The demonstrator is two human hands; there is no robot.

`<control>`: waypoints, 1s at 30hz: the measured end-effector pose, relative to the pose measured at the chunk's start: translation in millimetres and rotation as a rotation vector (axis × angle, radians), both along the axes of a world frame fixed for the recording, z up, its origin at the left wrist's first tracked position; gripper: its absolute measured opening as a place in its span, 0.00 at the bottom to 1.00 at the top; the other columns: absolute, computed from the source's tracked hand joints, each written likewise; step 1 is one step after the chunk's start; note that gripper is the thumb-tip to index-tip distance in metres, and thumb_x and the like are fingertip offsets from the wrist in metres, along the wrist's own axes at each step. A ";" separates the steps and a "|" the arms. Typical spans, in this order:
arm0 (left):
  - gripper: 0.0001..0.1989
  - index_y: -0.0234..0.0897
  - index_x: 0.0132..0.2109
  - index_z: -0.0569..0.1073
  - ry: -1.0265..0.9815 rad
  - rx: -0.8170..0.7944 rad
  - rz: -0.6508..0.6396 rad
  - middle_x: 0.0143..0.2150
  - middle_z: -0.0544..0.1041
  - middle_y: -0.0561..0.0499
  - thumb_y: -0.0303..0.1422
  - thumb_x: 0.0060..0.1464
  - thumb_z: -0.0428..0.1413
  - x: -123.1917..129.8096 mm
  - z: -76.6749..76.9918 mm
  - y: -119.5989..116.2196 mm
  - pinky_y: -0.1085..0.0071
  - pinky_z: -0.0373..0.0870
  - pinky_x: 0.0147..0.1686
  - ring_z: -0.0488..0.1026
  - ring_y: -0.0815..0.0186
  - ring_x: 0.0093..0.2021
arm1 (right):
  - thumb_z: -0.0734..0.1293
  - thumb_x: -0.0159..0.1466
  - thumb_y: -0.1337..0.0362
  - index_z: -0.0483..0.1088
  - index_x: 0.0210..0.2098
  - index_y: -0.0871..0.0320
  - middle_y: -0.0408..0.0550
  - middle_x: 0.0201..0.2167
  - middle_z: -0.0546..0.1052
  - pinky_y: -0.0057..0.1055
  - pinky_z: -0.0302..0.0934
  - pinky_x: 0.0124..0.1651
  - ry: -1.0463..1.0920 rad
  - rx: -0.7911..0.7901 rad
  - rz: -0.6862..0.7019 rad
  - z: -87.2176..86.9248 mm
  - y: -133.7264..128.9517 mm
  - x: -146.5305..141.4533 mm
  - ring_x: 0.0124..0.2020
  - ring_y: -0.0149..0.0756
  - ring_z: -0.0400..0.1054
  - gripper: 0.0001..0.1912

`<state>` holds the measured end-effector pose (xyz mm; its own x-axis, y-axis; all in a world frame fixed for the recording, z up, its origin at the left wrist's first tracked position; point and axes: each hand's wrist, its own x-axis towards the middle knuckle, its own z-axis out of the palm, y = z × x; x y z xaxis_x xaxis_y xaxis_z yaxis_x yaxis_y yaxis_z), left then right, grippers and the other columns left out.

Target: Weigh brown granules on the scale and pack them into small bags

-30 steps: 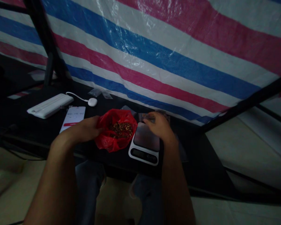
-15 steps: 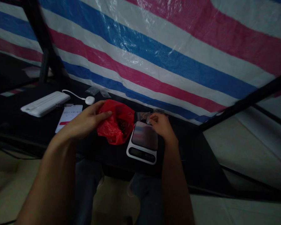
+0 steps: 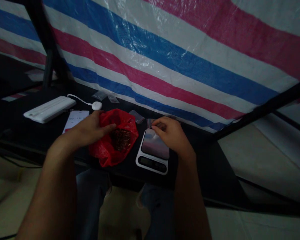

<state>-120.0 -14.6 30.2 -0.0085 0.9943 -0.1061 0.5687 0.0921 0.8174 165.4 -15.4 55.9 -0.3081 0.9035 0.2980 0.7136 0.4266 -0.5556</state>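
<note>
My left hand [image 3: 90, 130] grips the rim of a red plastic bag [image 3: 102, 151], its fingers lying across the opening. Inside the bag is a heap of dark reddish-brown flakes [image 3: 120, 139]. To the right stands a white-rimmed digital kitchen scale [image 3: 152, 153] with a reflective platform and nothing on it. My right hand [image 3: 171, 133] is over the scale's far edge, its fingers pinching a small clear plastic packet [image 3: 150, 122], which is partly hidden.
A smartphone [image 3: 76, 120] with a lit screen, a white power bank [image 3: 49, 109], a small white corded device [image 3: 97, 105] and small clear bags [image 3: 137, 116] lie on the black table [image 3: 205, 166]. A striped tarp [image 3: 165, 66] hangs behind. My jeans-clad knees are below.
The red bag has shifted left and toward me, its opening wider and the flakes showing again. My right hand has spread its fingers over the packet. The view has barely moved.
</note>
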 end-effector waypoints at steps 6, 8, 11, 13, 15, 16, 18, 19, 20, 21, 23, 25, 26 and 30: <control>0.37 0.30 0.70 0.57 0.244 -0.054 -0.179 0.55 0.79 0.36 0.41 0.57 0.54 14.6 -21.1 12.1 0.60 0.78 0.45 0.80 0.49 0.50 | 0.70 0.65 0.68 0.77 0.45 0.60 0.52 0.44 0.81 0.34 0.65 0.51 -0.188 -0.116 0.272 -27.6 2.5 -71.8 0.47 0.39 0.75 0.08; 0.35 0.30 0.69 0.59 0.229 -0.025 -0.226 0.55 0.79 0.36 0.37 0.56 0.53 18.1 -23.9 13.3 0.62 0.77 0.46 0.80 0.51 0.50 | 0.72 0.63 0.67 0.75 0.48 0.62 0.57 0.50 0.79 0.37 0.64 0.57 -0.284 -0.117 0.267 -41.1 7.5 -83.5 0.52 0.43 0.73 0.13; 0.33 0.29 0.66 0.65 0.230 0.056 -0.260 0.57 0.79 0.37 0.31 0.53 0.52 20.8 -25.6 14.4 0.65 0.75 0.51 0.79 0.53 0.54 | 0.71 0.63 0.69 0.73 0.50 0.65 0.62 0.54 0.76 0.41 0.62 0.61 -0.386 -0.143 0.268 -51.6 13.3 -87.8 0.57 0.46 0.70 0.16; 0.33 0.30 0.65 0.67 0.256 0.098 -0.252 0.58 0.79 0.39 0.27 0.51 0.52 21.4 -26.4 15.5 0.66 0.73 0.54 0.78 0.54 0.57 | 0.69 0.65 0.71 0.73 0.51 0.65 0.62 0.55 0.76 0.41 0.62 0.61 -0.422 -0.142 0.254 -51.9 14.6 -86.5 0.57 0.46 0.70 0.14; 0.33 0.31 0.65 0.68 0.257 0.145 -0.239 0.59 0.79 0.40 0.25 0.50 0.51 21.6 -27.6 16.7 0.67 0.72 0.56 0.76 0.55 0.59 | 0.66 0.67 0.72 0.74 0.49 0.63 0.61 0.53 0.77 0.40 0.64 0.58 -0.439 -0.134 0.226 -49.7 14.3 -85.1 0.55 0.46 0.72 0.12; 0.33 0.31 0.66 0.68 0.253 0.164 -0.235 0.60 0.78 0.41 0.24 0.51 0.51 21.8 -28.3 17.3 0.68 0.71 0.57 0.75 0.55 0.60 | 0.65 0.67 0.73 0.74 0.48 0.63 0.60 0.51 0.78 0.39 0.65 0.56 -0.444 -0.133 0.211 -48.4 13.9 -84.8 0.53 0.46 0.73 0.11; 0.32 0.32 0.66 0.68 0.256 0.178 -0.213 0.60 0.78 0.42 0.25 0.53 0.51 22.5 -29.4 18.0 0.67 0.71 0.58 0.75 0.55 0.60 | 0.65 0.67 0.72 0.75 0.46 0.61 0.59 0.49 0.79 0.37 0.66 0.53 -0.459 -0.140 0.190 -46.9 12.9 -85.3 0.51 0.45 0.75 0.09; 0.31 0.32 0.66 0.67 0.264 0.178 -0.202 0.60 0.78 0.41 0.26 0.54 0.51 23.0 -29.2 17.9 0.66 0.71 0.58 0.75 0.54 0.60 | 0.66 0.67 0.72 0.75 0.45 0.61 0.58 0.48 0.80 0.36 0.66 0.52 -0.466 -0.145 0.180 -46.6 12.4 -85.9 0.50 0.44 0.75 0.08; 0.31 0.32 0.67 0.67 0.278 0.182 -0.193 0.60 0.77 0.40 0.28 0.55 0.52 23.6 -28.0 17.3 0.65 0.70 0.60 0.75 0.53 0.60 | 0.67 0.67 0.71 0.76 0.44 0.60 0.57 0.48 0.80 0.35 0.66 0.51 -0.469 -0.149 0.170 -46.6 12.2 -86.5 0.50 0.44 0.75 0.08; 0.31 0.31 0.67 0.66 0.296 0.200 -0.178 0.62 0.76 0.40 0.30 0.56 0.53 24.2 -25.5 16.0 0.64 0.69 0.61 0.74 0.53 0.61 | 0.67 0.67 0.71 0.76 0.44 0.60 0.57 0.47 0.80 0.34 0.66 0.50 -0.468 -0.152 0.162 -46.8 12.0 -87.0 0.50 0.44 0.76 0.07; 0.33 0.32 0.68 0.65 0.344 0.282 -0.116 0.66 0.71 0.38 0.32 0.56 0.56 25.4 -16.0 11.2 0.60 0.65 0.65 0.69 0.50 0.65 | 0.67 0.67 0.72 0.77 0.42 0.59 0.56 0.46 0.81 0.33 0.66 0.48 -0.460 -0.158 0.155 -47.0 12.2 -87.3 0.48 0.43 0.76 0.07; 0.31 0.33 0.67 0.66 0.388 0.391 -0.045 0.67 0.69 0.37 0.34 0.57 0.57 26.4 -2.3 4.1 0.57 0.63 0.67 0.66 0.48 0.67 | 0.66 0.67 0.73 0.78 0.41 0.59 0.56 0.44 0.82 0.33 0.66 0.47 -0.441 -0.151 0.151 -45.7 12.9 -86.1 0.47 0.43 0.77 0.08; 0.27 0.33 0.65 0.69 0.394 0.434 -0.035 0.65 0.70 0.37 0.34 0.59 0.55 26.9 4.4 0.3 0.56 0.64 0.66 0.67 0.48 0.65 | 0.66 0.67 0.73 0.78 0.41 0.59 0.56 0.43 0.82 0.34 0.65 0.47 -0.429 -0.145 0.153 -44.2 13.2 -84.9 0.47 0.44 0.77 0.08; 0.16 0.38 0.49 0.80 0.361 0.331 -0.248 0.48 0.81 0.44 0.30 0.60 0.51 31.2 12.2 -8.0 0.60 0.73 0.51 0.79 0.54 0.48 | 0.68 0.67 0.71 0.79 0.39 0.60 0.56 0.41 0.83 0.33 0.64 0.47 -0.334 -0.120 0.162 -35.2 14.1 -78.0 0.46 0.44 0.77 0.05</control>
